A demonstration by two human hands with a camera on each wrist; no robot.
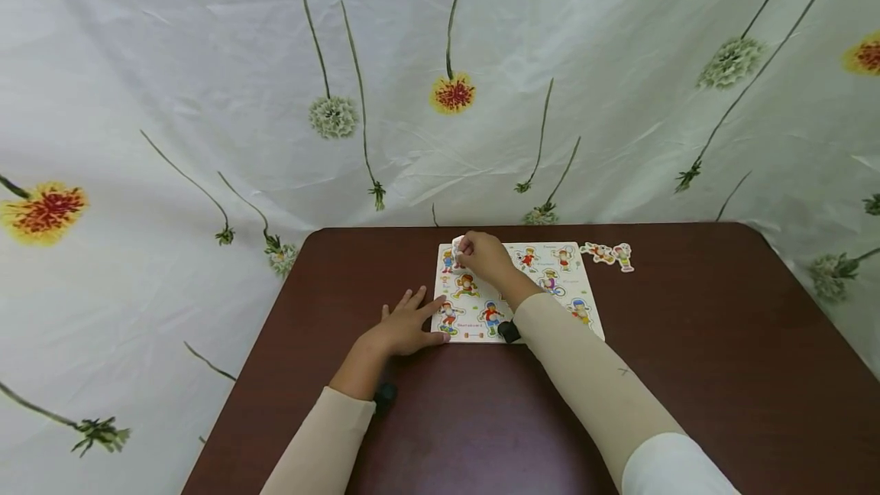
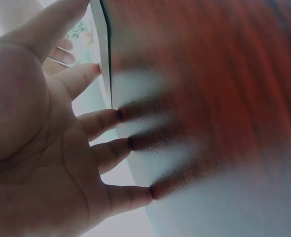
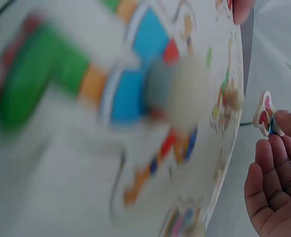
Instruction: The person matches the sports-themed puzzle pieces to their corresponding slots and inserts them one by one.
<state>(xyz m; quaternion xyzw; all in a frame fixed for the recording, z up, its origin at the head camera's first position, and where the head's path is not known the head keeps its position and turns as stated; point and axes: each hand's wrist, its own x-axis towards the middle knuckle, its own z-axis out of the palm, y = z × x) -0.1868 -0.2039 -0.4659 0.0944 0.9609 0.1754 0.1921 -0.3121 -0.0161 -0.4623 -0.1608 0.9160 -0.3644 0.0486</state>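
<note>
A white wooden puzzle board [image 1: 596, 329] printed with children at sports lies on the table. My right hand [image 1: 486, 260] is over its upper left part and pinches a small puzzle piece [image 3: 265, 114] between thumb and fingers. In the right wrist view the piece shows pink marks and a pale edge. My left hand [image 1: 404, 327] rests at the board's left edge, fingers spread. In the left wrist view, the thumb and index finger touch the board's side [image 2: 102, 54], and the other fingertips rest on the table. Several figure pieces with knobs, such as one skater [image 1: 491, 317], sit on the board.
Loose puzzle pieces [image 1: 622, 257] lie together on the brown table [image 1: 715, 342], just right of the board's upper right corner. A white flowered cloth [image 1: 605, 136] hangs behind the table's far edge. Small black devices [image 1: 509, 331] are at both wrists.
</note>
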